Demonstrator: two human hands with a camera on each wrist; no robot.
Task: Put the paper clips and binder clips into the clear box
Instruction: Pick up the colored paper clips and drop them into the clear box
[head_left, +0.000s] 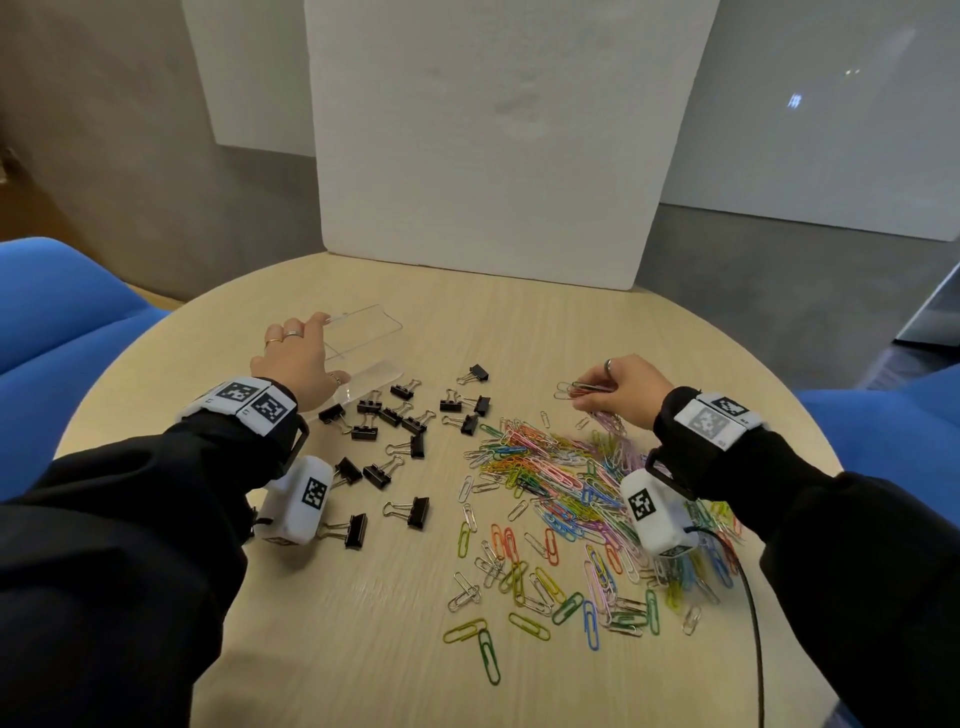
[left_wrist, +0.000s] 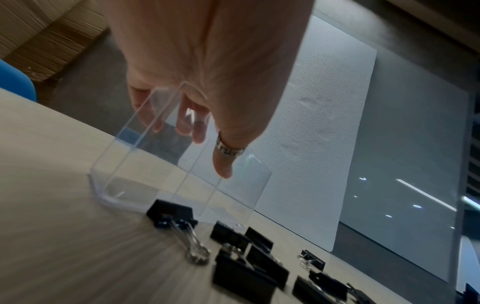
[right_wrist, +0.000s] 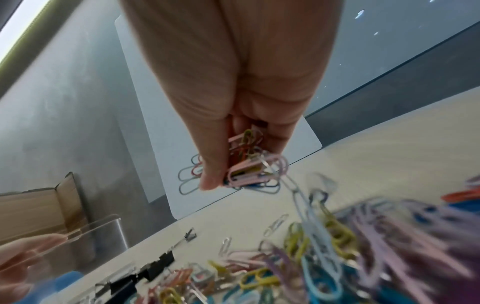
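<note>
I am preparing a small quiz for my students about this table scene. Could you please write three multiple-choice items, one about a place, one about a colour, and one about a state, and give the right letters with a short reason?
1. Where do the binder clips lie in relation to the paper clip pile, seen from the head camera?
A. to its left
B. to its right
C. on top of it

2. What colour are the binder clip bodies?
A. red
B. black
C. white

3. What is the right hand doing?
A. lying flat on the table
B. pinching a bunch of paper clips
C. gripping the clear box

Answers: 1 A, they lie scattered between the box and the pile. 2 B, all bodies are black with silver handles. 3 B, the right wrist view shows clips between thumb and fingers; the left hand holds the box.
</note>
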